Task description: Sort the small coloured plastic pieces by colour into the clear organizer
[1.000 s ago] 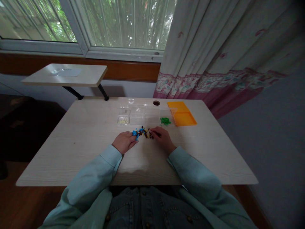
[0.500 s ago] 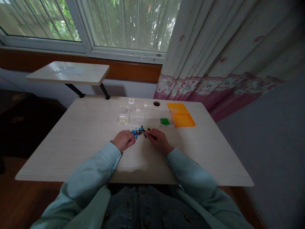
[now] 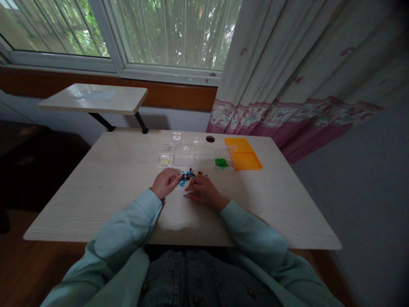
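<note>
A small pile of blue, dark brown and yellow toy bricks [image 3: 187, 175] lies on the table between my hands. My left hand [image 3: 165, 183] rests at the pile's left side, thumb and fingers pressed together; whatever is between the tips is too small to name. On the right, my right hand [image 3: 205, 192] is over the table with its fingers apart. Its lower fingertips touch or nearly touch a single blue brick [image 3: 184, 195] in front of the pile. Behind the pile stands a clear compartment box [image 3: 184, 160], holding pale yellow pieces [image 3: 165, 161] at left and green pieces [image 3: 221, 163] at right.
Orange trays [image 3: 245, 160] sit at the right end of the clear box. A round cable hole [image 3: 210, 139] is in the table [image 3: 121, 183] near its back edge. At the back left a raised shelf [image 3: 105, 104] stands on black legs. A curtain hangs behind.
My right hand has moved from the pile's right edge toward me and leftward, its fingers spreading. A blue brick now lies by its fingertips. My left hand has drawn slightly back from the pile.
</note>
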A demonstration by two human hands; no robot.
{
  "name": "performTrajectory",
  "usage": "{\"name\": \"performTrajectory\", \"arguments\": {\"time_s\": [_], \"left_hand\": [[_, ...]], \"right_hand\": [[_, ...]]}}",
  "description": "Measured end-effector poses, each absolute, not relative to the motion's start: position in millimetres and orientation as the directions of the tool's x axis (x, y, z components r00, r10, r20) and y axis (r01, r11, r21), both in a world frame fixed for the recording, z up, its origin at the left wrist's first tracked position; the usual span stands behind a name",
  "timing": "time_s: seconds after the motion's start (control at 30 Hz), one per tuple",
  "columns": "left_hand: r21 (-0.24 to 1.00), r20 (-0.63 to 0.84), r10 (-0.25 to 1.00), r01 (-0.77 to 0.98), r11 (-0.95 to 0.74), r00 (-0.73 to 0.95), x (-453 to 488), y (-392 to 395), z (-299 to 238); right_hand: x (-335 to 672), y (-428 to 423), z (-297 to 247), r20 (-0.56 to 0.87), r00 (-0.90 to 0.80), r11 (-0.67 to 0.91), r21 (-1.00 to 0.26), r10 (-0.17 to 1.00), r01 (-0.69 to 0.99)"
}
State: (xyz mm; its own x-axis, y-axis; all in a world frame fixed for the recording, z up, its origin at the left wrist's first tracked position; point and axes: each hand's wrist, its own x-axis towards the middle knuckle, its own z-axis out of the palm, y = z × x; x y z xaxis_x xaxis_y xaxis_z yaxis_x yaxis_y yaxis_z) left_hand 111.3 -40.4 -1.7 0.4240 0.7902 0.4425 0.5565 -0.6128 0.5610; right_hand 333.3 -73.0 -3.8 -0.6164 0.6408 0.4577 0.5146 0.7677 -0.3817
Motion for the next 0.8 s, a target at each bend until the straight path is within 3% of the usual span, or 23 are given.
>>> {"name": "performTrajectory", "arguments": {"time_s": [0.13,0.43,0.6,0.8], "left_hand": [[0.572,0.442,0.801,0.561,-0.598,0.403,105.6,-38.4,-4.2],[0.538,0.43,0.787,0.574,-0.617,0.442,107.8,-39.7,-1.9],[0.545,0.434,0.774,0.549,-0.634,0.461,106.6,-39.3,-1.6],[0.517,0.424,0.677,0.453,-0.726,0.602,113.0,-47.2,3.7]], "right_hand": [[331.6,-75.0,-9.6,0.446,-0.68,0.813,-0.317,0.582,0.488],[332.4,-73.7,-12.5,0.459,-0.685,0.822,-0.242,0.566,0.516],[333.0,-71.8,-11.0,0.504,-0.601,0.779,-0.31,0.621,0.546],[336.5,-69.5,-6.8,0.591,-0.456,0.729,-0.388,0.666,0.563]]}}
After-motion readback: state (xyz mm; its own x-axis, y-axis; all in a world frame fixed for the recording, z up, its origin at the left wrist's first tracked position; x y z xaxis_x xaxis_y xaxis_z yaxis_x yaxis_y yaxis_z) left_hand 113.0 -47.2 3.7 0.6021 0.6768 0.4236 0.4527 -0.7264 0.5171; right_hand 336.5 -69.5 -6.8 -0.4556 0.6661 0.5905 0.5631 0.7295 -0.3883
